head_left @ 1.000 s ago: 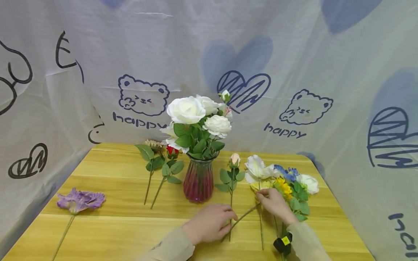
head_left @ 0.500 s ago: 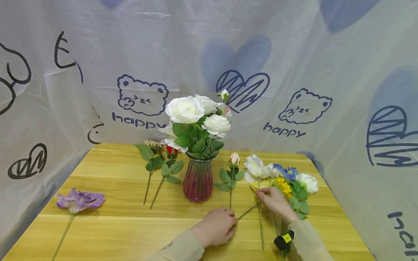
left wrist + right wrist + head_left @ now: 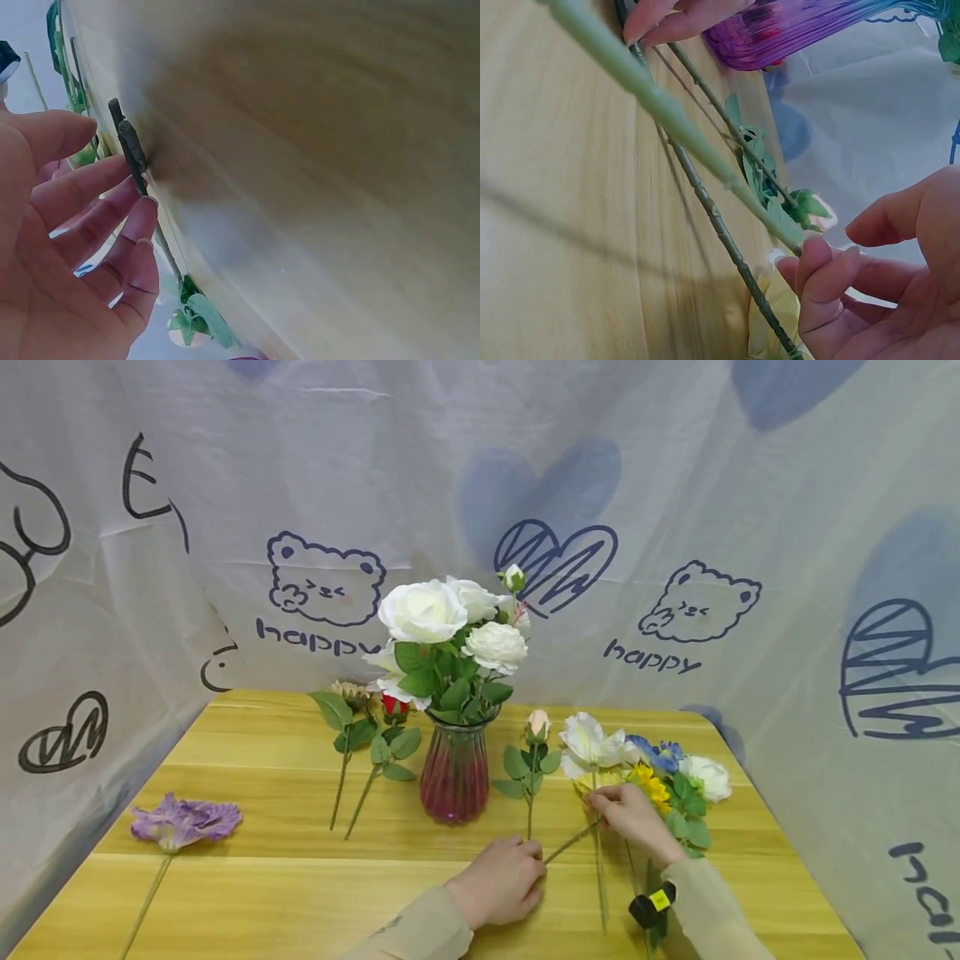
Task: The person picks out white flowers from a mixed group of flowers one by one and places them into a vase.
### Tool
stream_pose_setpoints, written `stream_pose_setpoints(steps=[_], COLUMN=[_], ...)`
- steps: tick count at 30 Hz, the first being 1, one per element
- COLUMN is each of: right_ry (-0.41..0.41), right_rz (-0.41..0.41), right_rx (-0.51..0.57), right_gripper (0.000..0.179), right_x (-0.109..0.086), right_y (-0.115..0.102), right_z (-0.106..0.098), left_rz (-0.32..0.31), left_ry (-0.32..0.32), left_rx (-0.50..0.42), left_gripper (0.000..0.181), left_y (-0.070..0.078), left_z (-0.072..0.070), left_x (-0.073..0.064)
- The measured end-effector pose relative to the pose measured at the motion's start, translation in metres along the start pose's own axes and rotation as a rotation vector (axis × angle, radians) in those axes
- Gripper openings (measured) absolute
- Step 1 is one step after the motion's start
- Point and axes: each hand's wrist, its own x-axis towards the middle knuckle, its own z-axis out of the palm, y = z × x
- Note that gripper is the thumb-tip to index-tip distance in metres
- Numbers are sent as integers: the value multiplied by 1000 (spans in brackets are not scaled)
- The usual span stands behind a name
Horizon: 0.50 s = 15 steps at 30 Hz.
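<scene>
My right hand (image 3: 632, 821) curls its fingers at the pale green stem (image 3: 667, 116) of a white flower (image 3: 592, 742), just below its head. That stem is raised off the table. My left hand (image 3: 501, 878) is low over the table, fingers loosely bent and thumb apart, fingertips touching a dark stem (image 3: 135, 150) near its end. A dark stem (image 3: 570, 845) runs from there toward the right hand and the yellow flower (image 3: 780, 315) beyond. The peach rosebud (image 3: 537, 727) lies with its stem reaching under the left hand, which hides the lower end.
A pink ribbed glass vase (image 3: 454, 777) of white roses (image 3: 423, 612) stands mid-table. Left of it lie a red rose (image 3: 393, 705) and a beige flower (image 3: 350, 693); a purple flower (image 3: 187, 821) is far left. Sunflower (image 3: 651, 787), blue flower (image 3: 662, 755) and white flower (image 3: 707, 777) lie right.
My left hand has slid a little to the right and now covers the stem ends that showed beneath it a second ago. My right hand stays nearly in place.
</scene>
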Motion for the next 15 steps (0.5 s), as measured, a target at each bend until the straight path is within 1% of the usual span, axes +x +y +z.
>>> stream_pose_setpoints(steps=[4, 8, 11, 15], right_ry=[14, 29, 33, 63], right_rz=[-8, -13, -31, -64], right_rx=[17, 45, 53, 47], right_gripper=[31, 32, 32, 32], right_x=[1, 3, 4, 7], right_y=[-2, -2, -2, -4], right_z=[-1, 0, 0, 0], left_rz=[9, 39, 66, 80], left_ry=[-17, -39, -43, -52], left_rx=[-38, -84, -89, -94], left_gripper=[14, 17, 17, 19], left_y=[1, 1, 3, 6], left_z=[-1, -1, -2, -3], left_x=[0, -1, -2, -3])
